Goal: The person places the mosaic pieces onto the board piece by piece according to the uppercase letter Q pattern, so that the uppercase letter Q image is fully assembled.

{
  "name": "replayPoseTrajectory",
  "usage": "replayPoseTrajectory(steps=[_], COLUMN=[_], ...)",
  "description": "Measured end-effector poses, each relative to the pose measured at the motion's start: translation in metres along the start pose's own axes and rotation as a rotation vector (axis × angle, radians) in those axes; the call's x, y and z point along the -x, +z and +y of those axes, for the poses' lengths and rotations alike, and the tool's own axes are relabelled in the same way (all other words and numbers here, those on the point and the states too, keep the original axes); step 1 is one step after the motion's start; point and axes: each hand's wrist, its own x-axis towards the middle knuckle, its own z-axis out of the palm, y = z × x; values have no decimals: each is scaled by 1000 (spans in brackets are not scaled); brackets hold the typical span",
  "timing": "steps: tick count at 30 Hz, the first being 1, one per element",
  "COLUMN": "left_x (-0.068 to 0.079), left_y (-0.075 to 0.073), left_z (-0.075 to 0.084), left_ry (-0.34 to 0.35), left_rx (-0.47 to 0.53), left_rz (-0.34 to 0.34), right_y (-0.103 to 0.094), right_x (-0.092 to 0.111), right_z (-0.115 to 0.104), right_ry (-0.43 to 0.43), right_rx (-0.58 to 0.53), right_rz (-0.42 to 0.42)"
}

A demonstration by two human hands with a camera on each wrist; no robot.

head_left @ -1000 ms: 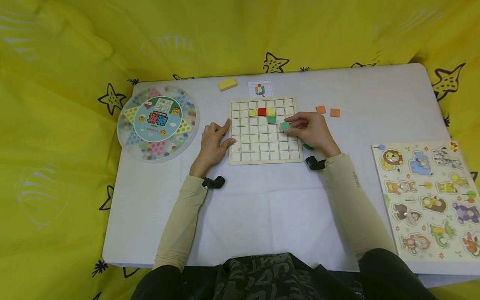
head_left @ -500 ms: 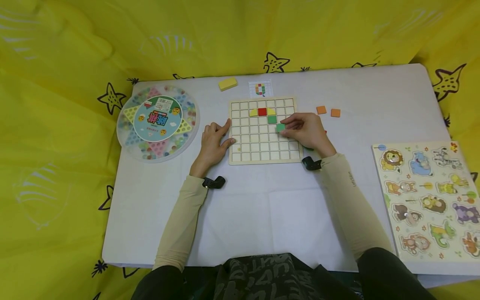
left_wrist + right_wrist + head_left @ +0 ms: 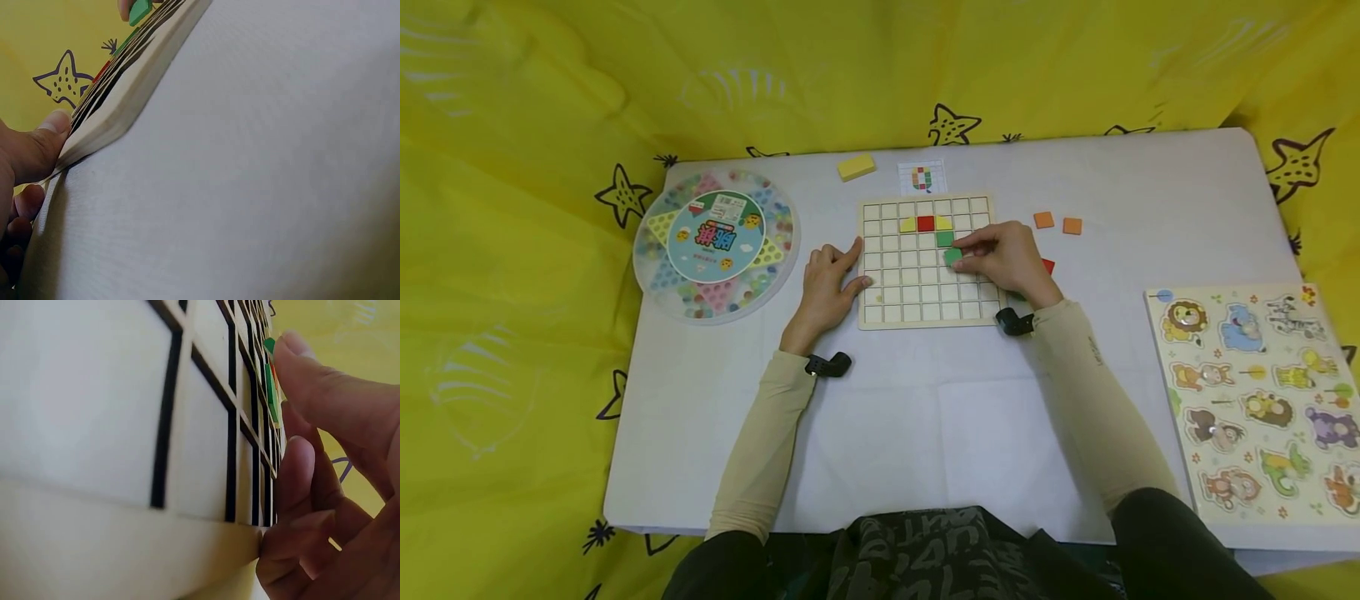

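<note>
My right hand (image 3: 1007,257) pinches a green square tile (image 3: 952,257) between thumb and fingertips. It holds the tile low over the wooden grid board (image 3: 891,312), just below another green square (image 3: 945,239) lying in the grid. A red square (image 3: 925,223) sits between two yellow curved pieces, the left yellow piece (image 3: 908,224) and the right yellow piece (image 3: 943,222). At the board's left edge rests my left hand (image 3: 825,290), thumb and index finger spread apart and touching the rim. The left wrist view shows its thumb (image 3: 47,140) on the edge and other fingertips beside it, below.
A pattern card (image 3: 922,177) and a yellow block (image 3: 856,168) lie behind the board. To the right are orange squares (image 3: 1072,226) and a partly hidden red piece (image 3: 1048,266). A round marble game (image 3: 715,246) stands left; an animal puzzle (image 3: 1247,400) lies right.
My right hand has moved left over the board with the green tile, bringing it under the other green square. The red piece beside the right wrist has come into sight. My left hand stays put.
</note>
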Motion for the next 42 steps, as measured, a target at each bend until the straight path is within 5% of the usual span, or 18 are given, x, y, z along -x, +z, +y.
replayPoseTrajectory(steps=[42], left_x=[1], left_y=[-1], left_z=[4], left_ry=[-6], left_rx=[-2], left_rz=[6], right_y=[4], right_x=[-5], right_z=[-7], right_ry=[-16], right_rx=[65], right_rz=[-8])
